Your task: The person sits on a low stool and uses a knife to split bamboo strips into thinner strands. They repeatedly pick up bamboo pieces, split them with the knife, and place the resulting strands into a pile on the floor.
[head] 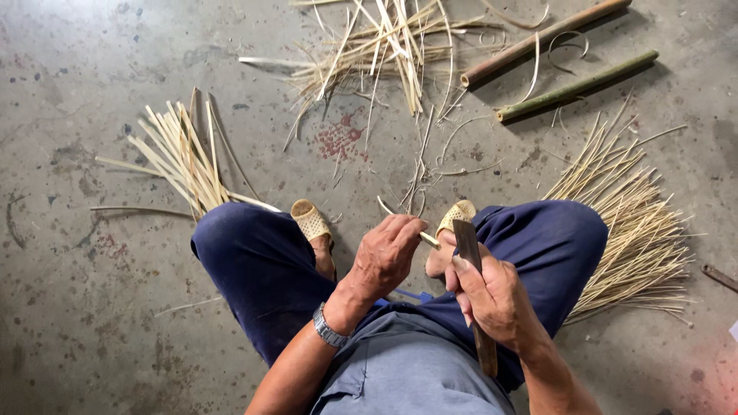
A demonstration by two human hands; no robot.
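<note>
— What have you got in your hands?

— Your right hand is clenched on a flat knife, blade pointing up and away from you. Your left hand pinches a thin bamboo strip just beside the blade, above your knees.

— And farther out?

— A fan of fine splints lies by your right knee, wider slats past your left knee. Beyond, a loose pile of shavings and two bamboo poles on the concrete floor.
</note>
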